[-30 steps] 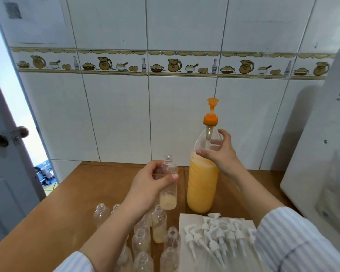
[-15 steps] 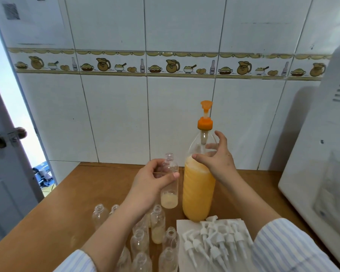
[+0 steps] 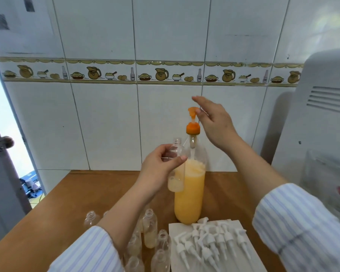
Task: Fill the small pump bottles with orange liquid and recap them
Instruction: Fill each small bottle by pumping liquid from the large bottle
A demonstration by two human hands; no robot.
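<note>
A tall clear bottle of orange liquid stands on the wooden table, topped with an orange pump head. My left hand grips a small clear bottle with a little pale liquid in its bottom, held against the big bottle's left side below the spout. My right hand hovers at the pump head with fingers spread, fingertips touching its right side. Several small open bottles stand near the front. White pump caps lie on a white sheet.
A white appliance fills the right side beside the table. The tiled wall is right behind the big bottle. A door with a knob stands open at the left edge.
My right hand left the big bottle's shoulder and rose to the pump head. My left hand brought the small bottle closer against the big bottle.
</note>
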